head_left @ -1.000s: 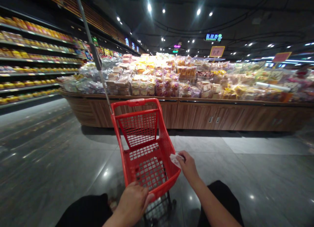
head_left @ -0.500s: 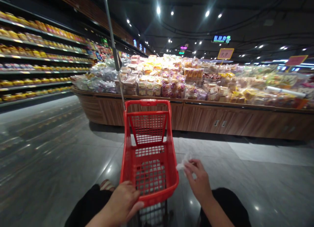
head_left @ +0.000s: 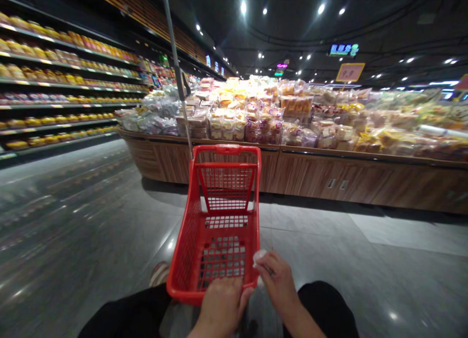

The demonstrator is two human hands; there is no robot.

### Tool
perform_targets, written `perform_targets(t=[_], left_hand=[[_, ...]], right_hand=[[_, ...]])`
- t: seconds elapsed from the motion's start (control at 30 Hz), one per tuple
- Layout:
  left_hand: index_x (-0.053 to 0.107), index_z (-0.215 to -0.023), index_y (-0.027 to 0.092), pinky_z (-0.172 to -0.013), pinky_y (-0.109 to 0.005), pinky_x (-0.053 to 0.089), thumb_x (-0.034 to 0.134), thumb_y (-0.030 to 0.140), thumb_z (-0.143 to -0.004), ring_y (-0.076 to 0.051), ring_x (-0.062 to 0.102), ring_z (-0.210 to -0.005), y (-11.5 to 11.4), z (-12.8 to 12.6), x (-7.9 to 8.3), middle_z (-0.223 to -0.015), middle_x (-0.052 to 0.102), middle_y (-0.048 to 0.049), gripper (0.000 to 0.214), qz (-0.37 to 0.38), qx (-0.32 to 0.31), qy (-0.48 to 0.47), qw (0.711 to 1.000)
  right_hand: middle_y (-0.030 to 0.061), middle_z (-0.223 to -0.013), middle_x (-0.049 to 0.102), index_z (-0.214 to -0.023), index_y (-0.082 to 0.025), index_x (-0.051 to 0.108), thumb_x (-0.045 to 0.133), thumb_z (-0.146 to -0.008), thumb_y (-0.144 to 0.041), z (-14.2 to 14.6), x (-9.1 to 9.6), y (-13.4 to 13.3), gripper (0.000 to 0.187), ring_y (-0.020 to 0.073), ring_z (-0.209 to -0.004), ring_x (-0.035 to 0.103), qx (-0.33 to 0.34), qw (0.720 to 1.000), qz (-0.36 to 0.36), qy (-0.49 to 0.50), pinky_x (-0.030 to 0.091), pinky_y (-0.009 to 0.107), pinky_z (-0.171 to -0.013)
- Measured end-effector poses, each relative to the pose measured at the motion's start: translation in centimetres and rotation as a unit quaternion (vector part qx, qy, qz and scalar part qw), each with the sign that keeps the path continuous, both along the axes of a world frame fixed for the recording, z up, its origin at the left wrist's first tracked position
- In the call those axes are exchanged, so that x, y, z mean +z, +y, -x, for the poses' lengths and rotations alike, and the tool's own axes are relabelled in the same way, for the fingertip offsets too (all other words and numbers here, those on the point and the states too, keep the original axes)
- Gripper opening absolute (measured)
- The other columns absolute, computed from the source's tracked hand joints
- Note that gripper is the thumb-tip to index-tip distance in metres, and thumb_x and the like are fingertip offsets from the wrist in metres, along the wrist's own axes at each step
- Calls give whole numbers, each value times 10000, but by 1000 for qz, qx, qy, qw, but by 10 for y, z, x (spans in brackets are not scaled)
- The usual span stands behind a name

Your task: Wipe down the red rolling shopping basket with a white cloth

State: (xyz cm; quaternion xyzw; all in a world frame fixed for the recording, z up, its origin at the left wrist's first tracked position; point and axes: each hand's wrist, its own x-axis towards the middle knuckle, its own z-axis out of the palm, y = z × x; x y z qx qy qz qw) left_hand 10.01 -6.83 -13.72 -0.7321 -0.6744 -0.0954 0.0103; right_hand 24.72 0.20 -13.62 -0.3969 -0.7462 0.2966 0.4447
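A red plastic shopping cart (head_left: 252, 221) stands in front of me, its basket bare inside and its handle at the far end. My left hand (head_left: 224, 299) grips the near rim of the basket, fingers over the edge and thumb on the outside. Just to the right, my right hand (head_left: 277, 278) pinches a crumpled white tissue (head_left: 259, 256) against or right beside the basket's right side near the corner; contact is hard to tell. Part of the tissue shows below the fingers.
Beyond the cart runs a long wood-panelled display counter (head_left: 321, 177) heaped with bagged baked goods (head_left: 230, 118). Shelves (head_left: 54, 87) of packaged goods line the left. A grey pole (head_left: 171, 35) rises from the cart's handle end. My knees (head_left: 329, 308) flank the cart on grey tiles (head_left: 310, 230).
My left hand has moved right along the near rim. My right hand has come left and down with the tissue, close to the cart's side. The cart's near end has swung left.
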Motion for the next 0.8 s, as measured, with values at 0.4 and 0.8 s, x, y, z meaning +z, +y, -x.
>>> perform_targets(t=[0.4,0.8], left_hand=[[588,-687,225,-569,-283,378,434,362,-857,-180,605,-593,-2,30,-5,-644,662,1,266,-104,-52,21,993],[550,-658,227,-555,-300,351,439,393,-848,-187,581,-567,-2,45,-4,-595,622,7,276,-123,-68,12,990]], right_hand=[[19,-811,550,-800,-203,651,522,-846,-142,6,5,-19,150,133,-774,548,116,992,-14,-40,442,230,-692],[19,-809,552,-800,-190,616,530,-831,-103,21,13,22,126,142,-770,547,56,995,-71,-52,447,254,-695]])
